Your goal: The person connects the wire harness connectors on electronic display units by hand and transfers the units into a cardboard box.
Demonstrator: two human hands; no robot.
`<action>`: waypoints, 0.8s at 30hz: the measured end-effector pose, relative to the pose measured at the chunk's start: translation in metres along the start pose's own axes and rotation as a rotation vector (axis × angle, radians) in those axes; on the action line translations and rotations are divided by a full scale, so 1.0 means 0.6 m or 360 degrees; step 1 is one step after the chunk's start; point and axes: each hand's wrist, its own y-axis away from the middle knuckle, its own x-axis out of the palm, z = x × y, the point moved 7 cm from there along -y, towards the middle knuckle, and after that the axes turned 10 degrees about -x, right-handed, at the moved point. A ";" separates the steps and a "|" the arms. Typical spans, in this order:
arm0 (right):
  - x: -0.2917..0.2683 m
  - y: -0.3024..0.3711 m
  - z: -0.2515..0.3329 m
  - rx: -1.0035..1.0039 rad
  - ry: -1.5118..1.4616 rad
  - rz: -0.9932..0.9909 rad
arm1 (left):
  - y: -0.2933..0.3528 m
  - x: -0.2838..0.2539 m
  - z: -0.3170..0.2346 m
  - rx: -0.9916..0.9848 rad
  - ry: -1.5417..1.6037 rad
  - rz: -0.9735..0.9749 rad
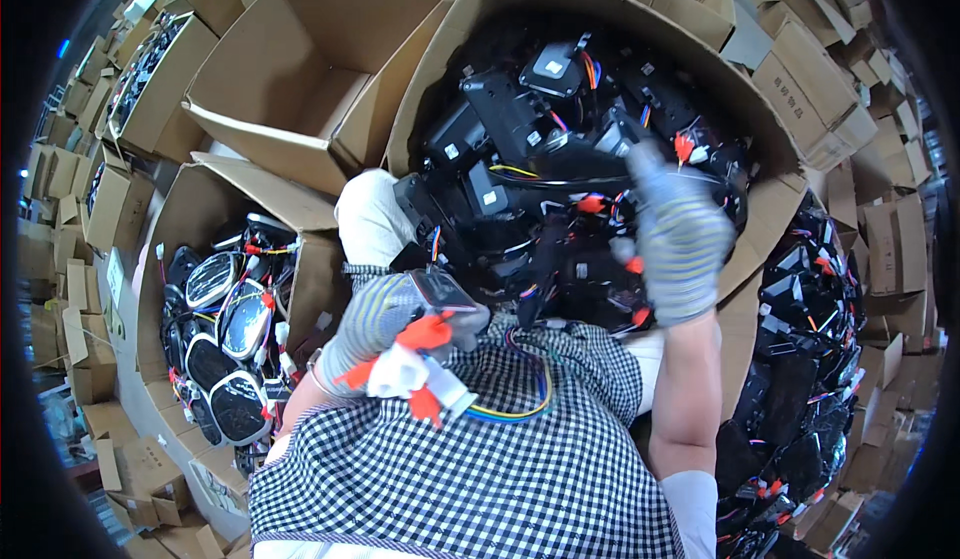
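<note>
My left hand [377, 319], in a grey striped glove, is closed around a small black display unit [440, 291] above my lap. From it hangs a bundle of white and red plug connectors [402, 371], with blue and yellow wires [525, 409] looping over my checkered apron. My right hand [685, 244], gloved the same way, is over the right side of a large carton [775, 169] of black electronic units [500, 114]. Motion blurs its fingers, so their hold cannot be made out. Colored wires and red-tipped plugs show among the units below it.
An open carton [280, 54] stands at the far left. Nearer on the left, another carton [318, 294] holds several rounded displays [243, 319] with wires. More wrapped black units [800, 359] are heaped at the right. Stacked brown cartons [815, 89] surround the place.
</note>
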 end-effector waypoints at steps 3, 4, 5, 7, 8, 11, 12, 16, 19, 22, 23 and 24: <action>-0.002 0.013 0.001 0.0372 -0.0792 -0.0334 | -0.036 0.014 -0.003 0.0197 0.0154 -0.0247; -0.009 0.023 -0.002 0.0520 -0.0624 -0.0423 | -0.052 0.013 -0.017 0.0113 0.0316 -0.0034; 0.007 0.030 0.005 0.0559 -0.0623 -0.0272 | -0.050 0.015 -0.022 0.0108 0.0320 -0.0037; 0.067 0.052 0.008 0.0594 -0.0536 0.0166 | -0.039 0.015 -0.041 0.0167 0.0014 -0.0098; 0.105 0.070 0.002 0.0597 -0.0460 0.0560 | -0.036 0.034 -0.029 0.0215 -0.0011 -0.0217; 0.119 0.135 -0.086 0.0960 -0.0154 0.0650 | -0.036 0.035 -0.025 0.0179 0.0004 -0.0223; 0.110 0.173 -0.125 0.0950 -0.0048 0.0622 | -0.033 0.034 -0.032 0.0169 0.0017 -0.0218; 0.081 0.368 -0.244 0.1474 0.0026 0.0244 | -0.032 0.025 -0.047 0.0129 0.0047 -0.0221; 0.097 0.450 -0.241 0.1598 -0.0262 -0.0029 | -0.047 0.024 -0.069 0.0171 0.0084 -0.0170; 0.015 0.299 -0.109 0.1136 -0.0128 -0.0200 | -0.055 0.038 -0.075 0.0158 0.0114 -0.0125; 0.009 0.263 -0.061 0.1519 -0.0980 -0.0168 | -0.065 0.046 -0.076 0.0178 0.0124 -0.0099; 0.011 0.242 -0.011 0.1243 -0.1502 -0.0137 | -0.067 0.061 -0.070 0.0322 -0.0064 -0.0168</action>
